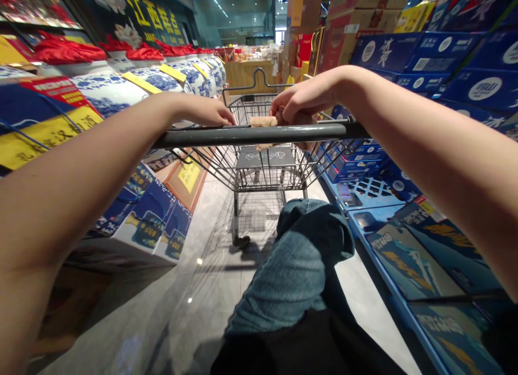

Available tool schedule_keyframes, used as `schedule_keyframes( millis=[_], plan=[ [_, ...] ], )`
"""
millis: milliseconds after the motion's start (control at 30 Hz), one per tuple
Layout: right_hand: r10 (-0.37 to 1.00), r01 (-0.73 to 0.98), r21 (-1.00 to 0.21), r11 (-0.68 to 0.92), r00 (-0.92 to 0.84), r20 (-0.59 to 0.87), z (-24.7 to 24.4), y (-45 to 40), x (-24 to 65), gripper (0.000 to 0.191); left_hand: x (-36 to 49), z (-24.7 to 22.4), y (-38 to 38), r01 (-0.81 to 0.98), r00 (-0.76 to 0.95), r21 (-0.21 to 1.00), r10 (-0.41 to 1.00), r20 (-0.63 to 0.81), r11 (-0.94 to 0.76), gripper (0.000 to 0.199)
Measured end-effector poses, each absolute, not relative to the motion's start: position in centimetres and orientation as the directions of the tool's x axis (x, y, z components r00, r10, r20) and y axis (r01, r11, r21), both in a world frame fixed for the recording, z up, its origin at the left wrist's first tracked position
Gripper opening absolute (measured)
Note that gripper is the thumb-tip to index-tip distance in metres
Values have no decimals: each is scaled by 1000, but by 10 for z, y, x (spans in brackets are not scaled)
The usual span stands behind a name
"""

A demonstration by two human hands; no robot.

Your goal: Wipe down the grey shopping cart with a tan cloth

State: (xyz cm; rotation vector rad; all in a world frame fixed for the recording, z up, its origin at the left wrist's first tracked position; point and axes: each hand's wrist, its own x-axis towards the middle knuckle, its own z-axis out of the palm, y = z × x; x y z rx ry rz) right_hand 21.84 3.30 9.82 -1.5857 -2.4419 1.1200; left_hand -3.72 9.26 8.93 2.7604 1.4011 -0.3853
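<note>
- my L hand [206,111] closed round shopping cart handle [259,135]
- my R hand [297,102] closed on same handle, just beside tan item [263,121]
- cart in aisle, blue boxes [408,56] to R

A shop aisle [190,310], with a wire shopping cart [259,170] between stacked blue cartons [421,56] and yellow-tagged porcelain jars [109,94].

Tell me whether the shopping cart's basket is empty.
Apparently empty: through the wire basket only a grey seat panel shows, while the tan item is up at the right hand.
</note>
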Motion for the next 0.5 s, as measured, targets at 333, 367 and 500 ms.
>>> schedule_keyframes(
  millis=[333,367,500],
  plan=[
    [877,964,-192,182,-248,-412,102,47,237,28,-38,89,92,773,586,-137,779,-221,-620,47],
    [893,976,-133,173,-212,-396,103,47,236,28,-38,90,92,776,580,-142,784,-223,-615,47],
    [926,973,-99,210,-231,-299,104,41,229,28,-37,89,94,790,560,-143,797,-228,-596,46]
  ],
)
